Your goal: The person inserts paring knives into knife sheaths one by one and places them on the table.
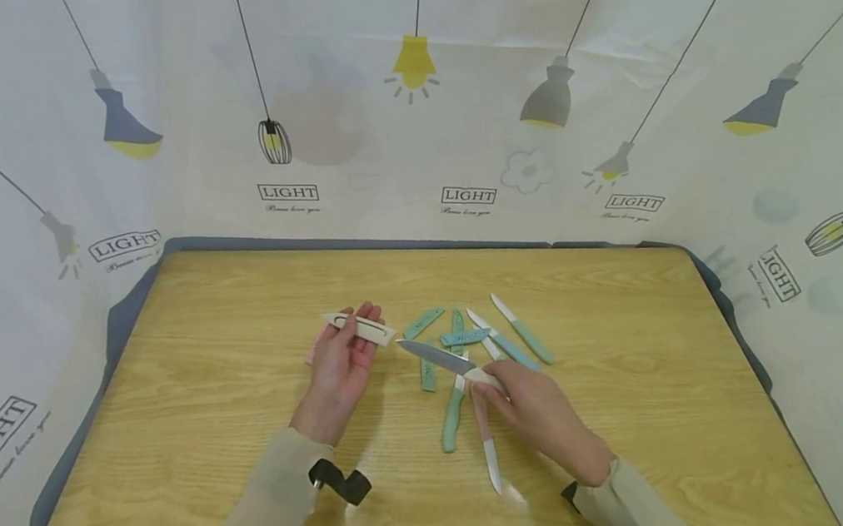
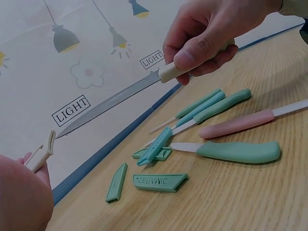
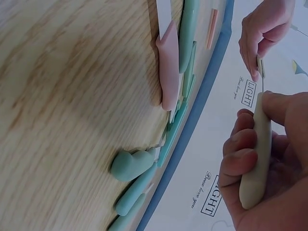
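My left hand holds a cream knife sheath across the fingers, thumb on top. In my right hand is a kitchen knife with a grey blade, its cream handle gripped between thumb and curled fingers. The blade points left, and its tip is right at the mouth of the sheath in the left wrist view. Both are above the table. Beneath the blade lie green sheaths and a blue sheath. A pink sheath lies partly hidden behind my left hand.
On the wooden table lie a pink-handled knife, a green-handled knife and, further right, a blue-handled knife and another green-handled knife. A printed curtain encloses the table's back and sides.
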Demonstrator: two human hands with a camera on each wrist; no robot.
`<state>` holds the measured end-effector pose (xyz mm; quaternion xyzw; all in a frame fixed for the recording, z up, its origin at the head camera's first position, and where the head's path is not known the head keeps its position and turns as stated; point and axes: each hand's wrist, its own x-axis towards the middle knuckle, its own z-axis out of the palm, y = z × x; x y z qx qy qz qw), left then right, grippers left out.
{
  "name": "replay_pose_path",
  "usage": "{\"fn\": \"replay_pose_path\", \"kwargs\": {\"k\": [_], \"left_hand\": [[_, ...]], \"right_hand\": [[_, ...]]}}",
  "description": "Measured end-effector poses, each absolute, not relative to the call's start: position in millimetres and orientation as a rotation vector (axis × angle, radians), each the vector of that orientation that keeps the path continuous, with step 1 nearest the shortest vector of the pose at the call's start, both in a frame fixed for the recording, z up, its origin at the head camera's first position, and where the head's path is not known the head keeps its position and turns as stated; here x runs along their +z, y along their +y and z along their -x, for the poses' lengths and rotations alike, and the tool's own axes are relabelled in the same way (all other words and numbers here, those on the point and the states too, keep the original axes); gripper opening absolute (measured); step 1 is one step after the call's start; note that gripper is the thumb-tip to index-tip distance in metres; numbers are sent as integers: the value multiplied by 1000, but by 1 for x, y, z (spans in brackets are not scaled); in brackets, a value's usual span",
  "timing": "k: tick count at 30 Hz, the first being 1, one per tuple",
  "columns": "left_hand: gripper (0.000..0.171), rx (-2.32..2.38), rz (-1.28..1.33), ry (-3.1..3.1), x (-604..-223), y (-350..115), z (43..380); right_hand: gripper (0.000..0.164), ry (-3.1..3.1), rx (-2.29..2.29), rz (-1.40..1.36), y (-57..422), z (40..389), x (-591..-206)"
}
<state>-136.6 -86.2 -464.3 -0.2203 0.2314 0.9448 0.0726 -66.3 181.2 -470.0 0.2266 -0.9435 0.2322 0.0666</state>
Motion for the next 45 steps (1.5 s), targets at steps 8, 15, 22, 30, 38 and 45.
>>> {"fn": "replay_pose_path", "kwargs": {"k": [8, 15, 22, 30, 38, 45], "left_hand": [[29, 2829, 634, 710, -466, -83, 136], [23, 2832, 641, 682, -466, -82, 136], [23, 2823, 645, 667, -466, -81, 136], [19, 2823, 601, 693, -467, -79, 134], [21, 2804, 587, 754, -468, -78, 132], [29, 2766, 619, 793, -470, -73, 130]], "right_hand": [[21, -2816, 683, -699, 181, 67, -470], [19, -2795, 681, -705, 181, 67, -471], [19, -2791, 666, -698, 181, 66, -471], [22, -2814, 616, -686, 180, 64, -471], [22, -2797, 582, -742, 176, 63, -472], [24, -2856, 585, -675, 169, 60, -470]]}}
